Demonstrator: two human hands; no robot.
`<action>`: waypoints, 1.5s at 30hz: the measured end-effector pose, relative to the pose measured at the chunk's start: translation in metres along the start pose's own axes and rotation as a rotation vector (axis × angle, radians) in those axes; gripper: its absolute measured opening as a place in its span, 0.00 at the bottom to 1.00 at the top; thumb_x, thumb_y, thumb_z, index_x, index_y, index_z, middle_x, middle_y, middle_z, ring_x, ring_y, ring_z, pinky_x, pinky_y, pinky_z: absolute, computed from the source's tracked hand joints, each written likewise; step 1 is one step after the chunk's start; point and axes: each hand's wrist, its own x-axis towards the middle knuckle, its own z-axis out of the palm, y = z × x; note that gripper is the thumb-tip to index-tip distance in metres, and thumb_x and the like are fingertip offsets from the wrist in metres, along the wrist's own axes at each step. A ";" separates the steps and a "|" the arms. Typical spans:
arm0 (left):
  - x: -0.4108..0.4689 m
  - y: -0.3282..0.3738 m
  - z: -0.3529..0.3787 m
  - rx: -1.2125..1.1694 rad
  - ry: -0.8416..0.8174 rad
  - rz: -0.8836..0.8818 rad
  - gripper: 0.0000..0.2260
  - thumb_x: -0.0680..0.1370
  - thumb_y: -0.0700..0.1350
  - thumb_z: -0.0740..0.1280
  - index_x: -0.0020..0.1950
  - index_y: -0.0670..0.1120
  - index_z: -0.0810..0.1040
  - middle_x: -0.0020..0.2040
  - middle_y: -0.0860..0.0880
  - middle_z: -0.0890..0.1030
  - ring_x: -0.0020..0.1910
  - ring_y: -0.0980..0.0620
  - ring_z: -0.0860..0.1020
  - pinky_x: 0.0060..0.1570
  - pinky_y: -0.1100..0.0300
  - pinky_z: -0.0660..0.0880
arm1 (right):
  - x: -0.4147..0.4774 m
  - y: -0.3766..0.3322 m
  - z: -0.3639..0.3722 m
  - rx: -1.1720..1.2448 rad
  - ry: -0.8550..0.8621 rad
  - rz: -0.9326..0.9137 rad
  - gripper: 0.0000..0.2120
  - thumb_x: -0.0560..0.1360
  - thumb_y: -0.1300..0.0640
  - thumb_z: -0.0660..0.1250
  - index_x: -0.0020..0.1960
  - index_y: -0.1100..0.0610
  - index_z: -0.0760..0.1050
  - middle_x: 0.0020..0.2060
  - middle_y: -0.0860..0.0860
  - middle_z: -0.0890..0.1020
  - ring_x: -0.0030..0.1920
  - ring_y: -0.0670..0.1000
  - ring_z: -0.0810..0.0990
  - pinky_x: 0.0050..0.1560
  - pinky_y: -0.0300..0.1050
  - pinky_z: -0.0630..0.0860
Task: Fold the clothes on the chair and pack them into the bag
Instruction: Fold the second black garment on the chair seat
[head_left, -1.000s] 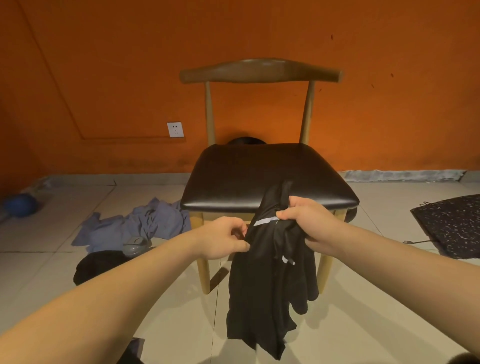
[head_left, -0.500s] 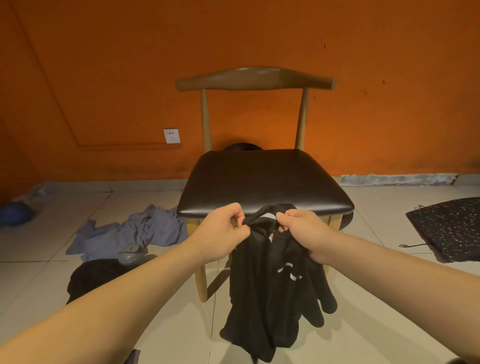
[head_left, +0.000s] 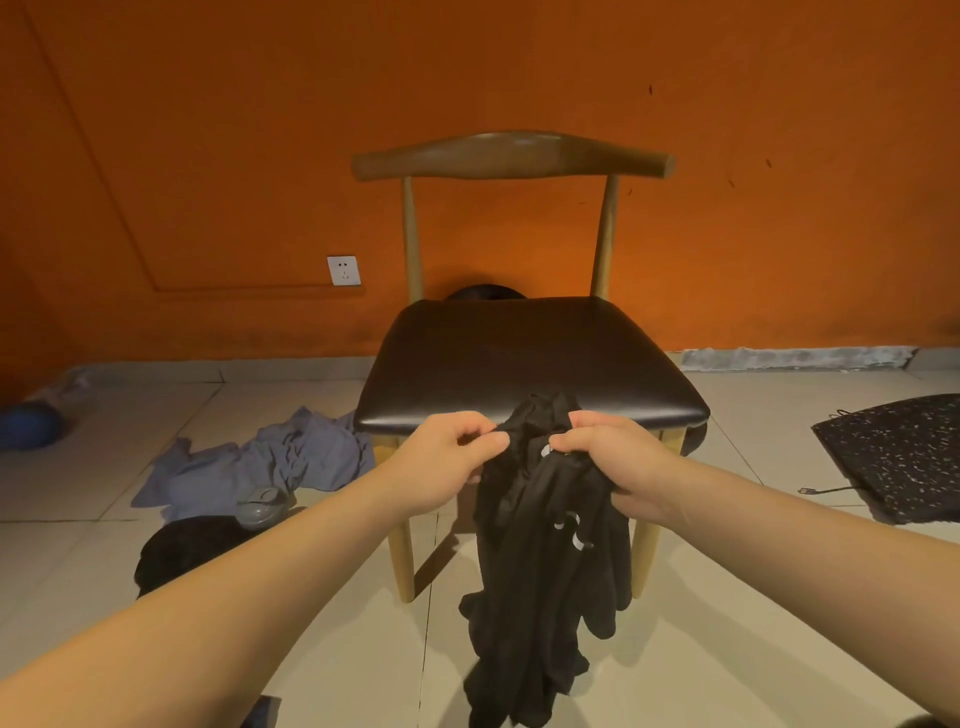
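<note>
A black garment (head_left: 540, 561) with small white marks hangs bunched in the air in front of the wooden chair (head_left: 519, 358), whose dark padded seat is bare. My left hand (head_left: 447, 462) pinches the garment's top edge on the left. My right hand (head_left: 608, 457) grips the same edge on the right, fingers curled round the cloth. The two hands are close together just before the seat's front edge. The garment's lower end reaches down to the bottom of the view.
On the tiled floor to the left lie a blue-grey garment (head_left: 260, 462), a grey shoe (head_left: 262, 506) and a black heap (head_left: 192, 551). A dark speckled mat or bag (head_left: 893, 457) lies at the right. A blue ball (head_left: 28, 423) sits far left. Orange wall with a socket (head_left: 343, 270) behind.
The garment has come off the seat's front edge and now hangs free. My left hand has moved up to pinch the top edge; both hands have drawn closer together.
</note>
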 end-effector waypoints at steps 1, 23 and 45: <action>0.003 -0.002 -0.002 -0.033 0.029 -0.027 0.12 0.84 0.52 0.64 0.46 0.46 0.78 0.45 0.44 0.81 0.47 0.45 0.81 0.55 0.47 0.81 | 0.002 0.000 -0.002 -0.005 0.007 0.001 0.36 0.66 0.55 0.78 0.73 0.53 0.72 0.65 0.54 0.81 0.66 0.57 0.79 0.71 0.58 0.73; -0.001 -0.011 -0.004 0.032 -0.059 -0.048 0.18 0.75 0.62 0.72 0.58 0.52 0.77 0.48 0.54 0.80 0.45 0.54 0.79 0.47 0.60 0.75 | 0.007 -0.001 -0.004 0.152 0.002 0.058 0.28 0.70 0.57 0.74 0.69 0.56 0.76 0.61 0.56 0.84 0.61 0.58 0.83 0.70 0.59 0.74; 0.005 -0.018 -0.030 0.236 -0.034 -0.154 0.14 0.80 0.35 0.64 0.61 0.50 0.79 0.52 0.50 0.82 0.50 0.52 0.81 0.45 0.62 0.75 | -0.009 -0.007 -0.010 0.032 -0.166 -0.038 0.06 0.79 0.58 0.70 0.45 0.57 0.84 0.47 0.58 0.86 0.48 0.56 0.85 0.59 0.53 0.81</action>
